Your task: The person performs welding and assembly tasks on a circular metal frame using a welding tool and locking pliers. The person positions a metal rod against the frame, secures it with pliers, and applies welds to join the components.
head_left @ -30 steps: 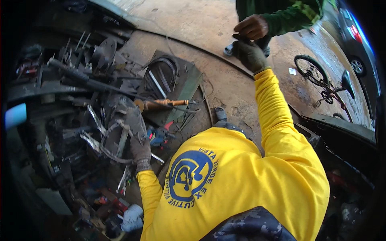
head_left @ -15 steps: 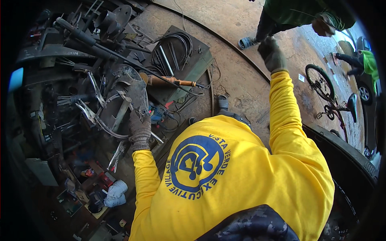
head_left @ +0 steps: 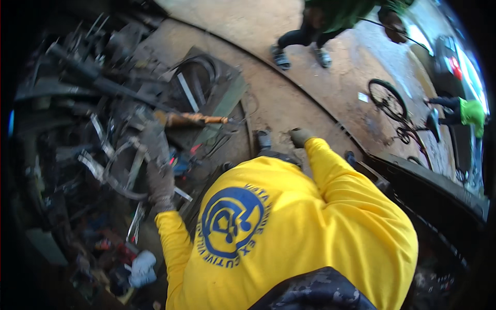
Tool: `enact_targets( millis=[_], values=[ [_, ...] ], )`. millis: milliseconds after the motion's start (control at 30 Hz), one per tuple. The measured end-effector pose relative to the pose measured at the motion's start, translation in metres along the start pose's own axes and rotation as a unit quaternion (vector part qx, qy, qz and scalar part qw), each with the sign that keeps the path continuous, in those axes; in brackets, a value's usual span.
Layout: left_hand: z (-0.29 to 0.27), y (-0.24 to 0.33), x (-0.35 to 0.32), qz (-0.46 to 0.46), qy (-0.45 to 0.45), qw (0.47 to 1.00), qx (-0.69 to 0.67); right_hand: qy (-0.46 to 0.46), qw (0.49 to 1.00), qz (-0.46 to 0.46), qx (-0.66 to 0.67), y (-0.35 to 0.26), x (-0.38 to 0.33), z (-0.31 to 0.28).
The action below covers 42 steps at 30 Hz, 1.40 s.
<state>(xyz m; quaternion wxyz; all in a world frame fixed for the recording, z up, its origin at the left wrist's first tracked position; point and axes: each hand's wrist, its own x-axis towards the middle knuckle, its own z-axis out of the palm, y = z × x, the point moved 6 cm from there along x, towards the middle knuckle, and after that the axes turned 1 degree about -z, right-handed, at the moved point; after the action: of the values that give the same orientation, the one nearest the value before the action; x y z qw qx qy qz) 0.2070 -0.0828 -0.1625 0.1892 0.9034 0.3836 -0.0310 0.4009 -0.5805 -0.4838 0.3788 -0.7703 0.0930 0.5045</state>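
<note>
My left hand (head_left: 161, 187), in a dark grey knitted glove, is closed at the edge of a curved metal frame (head_left: 114, 178) made of bent strip. Motion blur softens its fingers. A silver bar end (head_left: 183, 194) sticks out just right of that hand. Well apart from it, my right hand (head_left: 300, 137) is balled up in its glove over the floor, with nothing visible in it. An orange corded power tool (head_left: 195, 119), shaped like an angle grinder, lies beyond my left hand. A blue tool (head_left: 179, 163) sits close to the left fingers.
A metal-topped bench (head_left: 227, 98) carries coiled rod. Scrap metal crowds the left side. A long dark rail (head_left: 289, 77) crosses the floor. Another person in dark green (head_left: 341, 15) stands ahead; a bicycle (head_left: 408, 124) and a person in bright green (head_left: 471, 111) are farther right.
My right hand has dropped from its raised reach and come back toward my body. The view has shifted and blurred. My left hand stays by the frame. Both the green-clad person's feet now show.
</note>
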Motion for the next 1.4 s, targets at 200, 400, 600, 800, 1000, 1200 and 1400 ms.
enact_targets(
  millis=[200, 400, 600, 800, 1000, 1200, 1400],
  values=[
    [0.01, -0.021, 0.006, 0.034, 0.036, 0.999, -0.012, 0.03, 0.994, 0.063, 0.087, 0.009, -0.005, -0.028],
    [0.013, -0.029, 0.011, 0.018, 0.018, 0.999, -0.023, 0.076, 0.996, 0.033, 0.038, -0.005, 0.001, -0.037],
    [0.011, -0.031, 0.007, 0.009, 0.048, 0.999, 0.024, 0.052, 0.998, 0.034, -0.007, -0.02, -0.013, -0.031],
    [0.005, -0.015, 0.002, -0.01, 0.037, 0.999, 0.006, 0.043, 0.995, 0.033, -0.085, -0.024, -0.018, -0.034],
    [0.003, -0.021, -0.006, -0.037, 0.047, 0.998, 0.01, -0.01, 0.997, 0.05, 0.053, -0.015, 0.006, -0.023],
    [0.009, 0.001, 0.0, 0.008, 0.037, 0.996, -0.084, 0.015, 0.996, -0.043, -0.077, 0.029, 0.063, -0.039],
    [-0.001, 0.005, -0.005, -0.055, 0.061, 0.996, -0.033, -0.106, 0.649, -0.392, -0.644, -0.014, 0.013, -0.001]
  ],
)
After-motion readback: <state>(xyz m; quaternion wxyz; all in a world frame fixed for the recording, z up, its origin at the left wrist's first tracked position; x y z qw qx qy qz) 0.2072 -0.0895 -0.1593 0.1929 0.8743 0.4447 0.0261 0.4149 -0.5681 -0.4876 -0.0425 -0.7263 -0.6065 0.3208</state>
